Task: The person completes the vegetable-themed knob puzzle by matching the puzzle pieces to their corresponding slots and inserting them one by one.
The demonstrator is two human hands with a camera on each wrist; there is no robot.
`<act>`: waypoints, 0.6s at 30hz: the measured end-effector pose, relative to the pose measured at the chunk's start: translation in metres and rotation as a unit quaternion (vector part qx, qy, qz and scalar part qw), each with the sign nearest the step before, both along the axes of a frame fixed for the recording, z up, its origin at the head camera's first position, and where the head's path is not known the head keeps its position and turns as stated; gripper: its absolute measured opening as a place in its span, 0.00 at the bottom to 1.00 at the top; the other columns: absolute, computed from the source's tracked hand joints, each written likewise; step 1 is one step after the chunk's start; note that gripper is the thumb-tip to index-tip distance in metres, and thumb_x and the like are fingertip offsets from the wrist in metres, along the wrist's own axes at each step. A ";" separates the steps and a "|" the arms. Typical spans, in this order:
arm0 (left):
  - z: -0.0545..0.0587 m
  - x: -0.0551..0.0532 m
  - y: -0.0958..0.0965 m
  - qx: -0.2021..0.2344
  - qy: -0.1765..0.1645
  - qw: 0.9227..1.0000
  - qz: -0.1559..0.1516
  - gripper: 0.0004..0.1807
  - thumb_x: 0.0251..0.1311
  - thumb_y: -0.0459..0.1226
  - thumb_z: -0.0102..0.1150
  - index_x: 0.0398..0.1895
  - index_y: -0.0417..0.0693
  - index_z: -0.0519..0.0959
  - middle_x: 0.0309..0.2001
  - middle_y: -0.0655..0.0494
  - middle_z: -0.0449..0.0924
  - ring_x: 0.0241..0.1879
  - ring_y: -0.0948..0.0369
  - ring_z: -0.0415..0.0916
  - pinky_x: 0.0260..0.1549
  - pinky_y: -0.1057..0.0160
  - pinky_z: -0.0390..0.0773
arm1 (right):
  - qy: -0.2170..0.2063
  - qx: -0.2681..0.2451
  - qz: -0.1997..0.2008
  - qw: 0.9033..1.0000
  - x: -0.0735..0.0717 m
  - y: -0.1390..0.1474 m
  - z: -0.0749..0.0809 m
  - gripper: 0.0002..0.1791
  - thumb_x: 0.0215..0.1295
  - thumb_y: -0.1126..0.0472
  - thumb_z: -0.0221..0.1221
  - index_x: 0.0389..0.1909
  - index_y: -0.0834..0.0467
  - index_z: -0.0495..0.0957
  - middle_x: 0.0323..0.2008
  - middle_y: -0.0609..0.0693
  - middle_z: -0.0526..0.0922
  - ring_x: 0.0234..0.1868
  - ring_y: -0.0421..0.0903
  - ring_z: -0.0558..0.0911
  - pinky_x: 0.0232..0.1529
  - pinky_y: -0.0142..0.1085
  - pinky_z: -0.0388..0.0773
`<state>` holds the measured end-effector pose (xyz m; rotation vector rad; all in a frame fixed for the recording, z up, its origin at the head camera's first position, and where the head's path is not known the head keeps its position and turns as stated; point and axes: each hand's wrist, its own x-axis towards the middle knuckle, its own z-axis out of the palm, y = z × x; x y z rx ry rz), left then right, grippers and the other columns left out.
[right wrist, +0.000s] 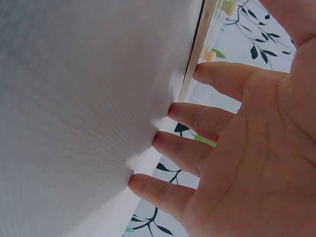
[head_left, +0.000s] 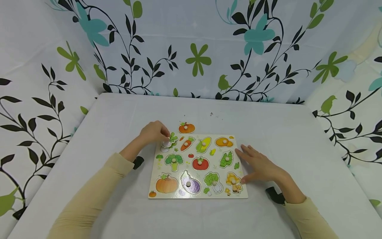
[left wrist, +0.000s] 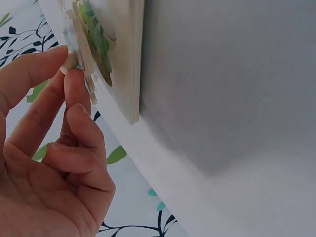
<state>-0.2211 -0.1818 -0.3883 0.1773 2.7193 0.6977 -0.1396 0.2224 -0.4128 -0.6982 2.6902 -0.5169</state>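
On the table lies a wooden knob puzzle board (head_left: 182,166) with vegetable pieces. My left hand (head_left: 154,133) is at its far left corner, thumb and fingertips pinching the small knob of a white puzzle piece with green leaves (head_left: 172,141). In the left wrist view, this piece (left wrist: 83,42) is tilted close over the board's surface; how far it is seated is hidden. My right hand (head_left: 260,163) spreads its fairly straight fingers along the board's right side. In the right wrist view, one fingertip touches the board's edge (right wrist: 197,52) and others press on the white cloth.
Just beyond the board's far edge lies a loose orange pumpkin piece (head_left: 187,128) with a knob. Tomato (head_left: 200,164), broccoli (head_left: 174,161), eggplant (head_left: 191,185) and several other pieces sit on the board. A leaf-patterned cloth (head_left: 197,33) hangs behind the white table (head_left: 268,126).
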 end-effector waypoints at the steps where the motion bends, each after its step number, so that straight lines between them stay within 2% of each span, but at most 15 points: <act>1: 0.000 0.002 0.000 -0.006 0.000 1.000 -0.005 0.07 0.55 0.38 0.68 0.36 0.47 0.87 0.36 0.54 0.86 0.36 0.57 0.77 0.36 0.61 0.75 | 0.000 0.000 0.000 1.000 0.000 0.000 0.000 0.59 0.42 0.43 0.75 0.74 0.59 0.58 0.75 0.67 0.53 0.74 0.70 0.49 0.66 0.71 0.52; 8: 0.000 0.011 0.003 -0.022 0.006 0.999 -0.027 0.06 0.55 0.38 0.68 0.34 0.47 0.87 0.34 0.54 0.86 0.35 0.58 0.77 0.34 0.62 0.75 | -0.003 -0.001 -0.001 1.000 0.000 0.000 0.000 0.59 0.42 0.43 0.75 0.74 0.59 0.58 0.75 0.67 0.53 0.74 0.71 0.48 0.66 0.72 0.51; 18: 0.001 0.016 0.001 -0.036 0.018 0.999 -0.036 0.05 0.54 0.37 0.68 0.32 0.47 0.87 0.33 0.55 0.85 0.32 0.58 0.75 0.30 0.63 0.73 | -0.010 -0.005 -0.002 1.000 -0.001 0.000 -0.003 0.59 0.42 0.43 0.75 0.74 0.59 0.57 0.75 0.66 0.52 0.75 0.70 0.47 0.66 0.72 0.50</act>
